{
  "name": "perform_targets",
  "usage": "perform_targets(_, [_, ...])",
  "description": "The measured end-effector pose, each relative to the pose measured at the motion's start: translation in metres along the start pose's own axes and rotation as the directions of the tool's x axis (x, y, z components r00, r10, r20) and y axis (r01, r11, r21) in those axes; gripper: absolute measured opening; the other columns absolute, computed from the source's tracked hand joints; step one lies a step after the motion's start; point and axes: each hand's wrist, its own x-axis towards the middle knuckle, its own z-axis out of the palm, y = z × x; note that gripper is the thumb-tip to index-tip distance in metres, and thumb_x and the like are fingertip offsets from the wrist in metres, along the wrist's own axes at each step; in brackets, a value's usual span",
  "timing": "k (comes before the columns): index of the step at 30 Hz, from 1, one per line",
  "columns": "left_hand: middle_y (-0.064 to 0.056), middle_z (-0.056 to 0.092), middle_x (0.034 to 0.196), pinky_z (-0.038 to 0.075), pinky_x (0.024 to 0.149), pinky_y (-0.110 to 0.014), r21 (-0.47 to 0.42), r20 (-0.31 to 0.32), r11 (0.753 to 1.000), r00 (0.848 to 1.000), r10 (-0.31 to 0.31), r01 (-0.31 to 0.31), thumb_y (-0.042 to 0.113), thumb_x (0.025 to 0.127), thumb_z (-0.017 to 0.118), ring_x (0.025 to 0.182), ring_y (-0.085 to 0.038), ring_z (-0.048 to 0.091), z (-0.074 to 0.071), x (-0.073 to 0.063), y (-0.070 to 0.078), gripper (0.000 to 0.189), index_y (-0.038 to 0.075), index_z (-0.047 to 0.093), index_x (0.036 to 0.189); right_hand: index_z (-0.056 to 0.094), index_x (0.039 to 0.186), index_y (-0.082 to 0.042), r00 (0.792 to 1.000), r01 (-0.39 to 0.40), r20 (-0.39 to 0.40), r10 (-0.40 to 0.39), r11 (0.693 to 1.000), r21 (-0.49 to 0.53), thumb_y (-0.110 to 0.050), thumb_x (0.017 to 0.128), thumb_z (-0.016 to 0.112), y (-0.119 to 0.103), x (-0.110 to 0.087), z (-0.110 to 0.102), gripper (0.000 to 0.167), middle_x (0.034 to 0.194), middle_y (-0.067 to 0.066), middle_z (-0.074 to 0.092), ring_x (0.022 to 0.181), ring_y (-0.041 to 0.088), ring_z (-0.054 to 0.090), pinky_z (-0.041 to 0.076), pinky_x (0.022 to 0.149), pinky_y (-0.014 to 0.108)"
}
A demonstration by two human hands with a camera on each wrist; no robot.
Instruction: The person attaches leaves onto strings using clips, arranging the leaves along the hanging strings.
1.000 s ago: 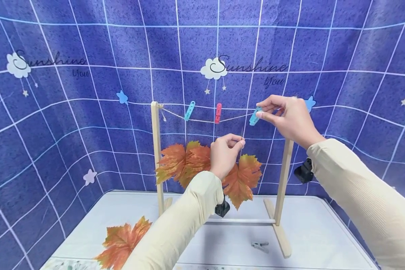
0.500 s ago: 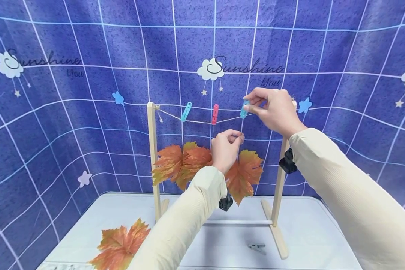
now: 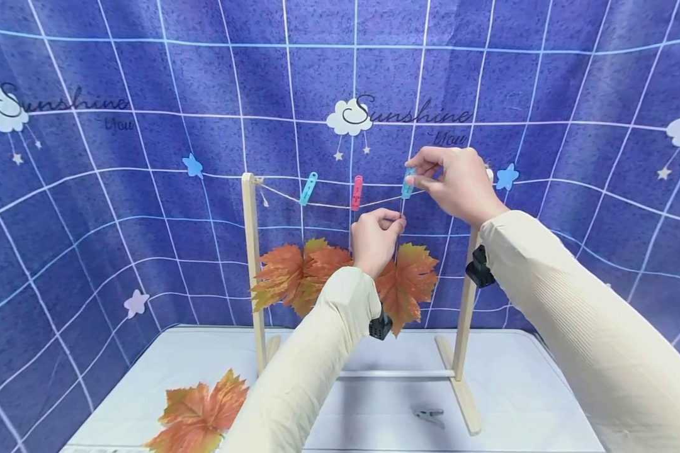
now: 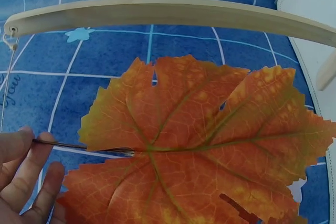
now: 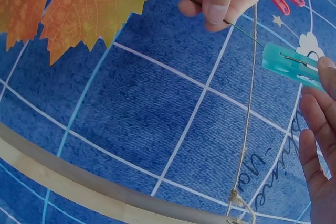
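A: What does each hand hold?

B: The left hand (image 3: 376,242) pinches the thin stem (image 4: 68,145) of one orange leaf (image 4: 210,145) between thumb and finger. The right hand (image 3: 456,185) pinches a teal clip (image 3: 408,184) at its upper end. That clip sits at the string (image 5: 249,103), the stem's tip reaching toward its mouth, and the leaf hangs below, between the wooden posts (image 3: 252,251).

A: What could go wrong from here?

B: The stem is so slender that the clip could close beside it; the leaf would then drop once the fingers part. Whether the tip lies inside the mouth cannot be told. A clip set slightly off the line might miss the string. The string sags, so a hard tug could shake the other clips loose.

A: And the counts?

B: Four leaves, it seems: the held one, two overlapping leaves (image 3: 283,270) partly behind the left hand, and a loose leaf (image 3: 198,409) toward the front left corner of the table (image 3: 521,390). Four clips: the pinched one, another teal one (image 3: 308,189), a red clip (image 3: 357,192), and a grey clip (image 3: 429,416) near the table's front edge, just beside a wooden foot (image 3: 468,409). One string, two posts.
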Motion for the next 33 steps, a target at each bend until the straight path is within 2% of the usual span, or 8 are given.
perform_targets(8, [0.001,0.077,0.081,0.049,0.068,-0.027,-0.012,-0.021,1.0,1.0,-0.011,0.011,0.02,0.094,0.075,0.078,-0.015,0.07,0.0023,0.0042,-0.0023,0.01,0.013,0.081,0.099,0.077,0.104,-0.008,1.0,-0.003,0.016,0.003,1.0,0.01,-0.013,0.092,0.077,-0.0014,0.0047,0.0026,0.013,0.092,0.009,0.075,0.088,0.027,0.069,0.05,0.083,0.044])
perform_targets(14, [0.002,0.077,0.082,0.05,0.07,-0.029,0.002,-0.009,0.999,0.999,-0.034,0.034,0.021,0.094,0.075,0.081,-0.014,0.071,0.0021,0.0031,-0.0036,0.01,0.016,0.081,0.1,0.077,0.105,-0.008,0.999,-0.025,0.032,0.025,1.0,0.009,-0.014,0.092,0.076,-0.0007,0.0054,0.0057,0.014,0.093,0.008,0.074,0.089,0.026,0.069,0.048,0.083,0.045])
perform_targets(21, [0.003,0.077,0.081,0.051,0.072,-0.03,-0.02,-0.005,1.0,1.0,-0.013,0.013,0.021,0.094,0.075,0.077,-0.012,0.07,0.0051,0.0018,-0.0016,0.01,0.015,0.081,0.101,0.076,0.104,-0.005,0.998,-0.003,0.058,0.0,0.999,0.038,-0.011,0.092,0.076,0.0015,0.0061,0.007,0.013,0.091,0.011,0.075,0.088,0.028,0.069,0.05,0.085,0.046])
perform_targets(33, [0.003,0.077,0.081,0.05,0.071,-0.03,-0.013,-0.017,1.0,1.0,-0.009,0.008,0.02,0.095,0.073,0.076,-0.011,0.068,0.0065,0.0009,-0.0032,0.01,0.015,0.08,0.101,0.075,0.108,-0.004,0.992,-0.047,0.118,0.04,0.997,0.061,-0.016,0.094,0.075,0.0036,0.0067,0.004,0.018,0.096,0.013,0.074,0.092,0.029,0.067,0.049,0.088,0.047])
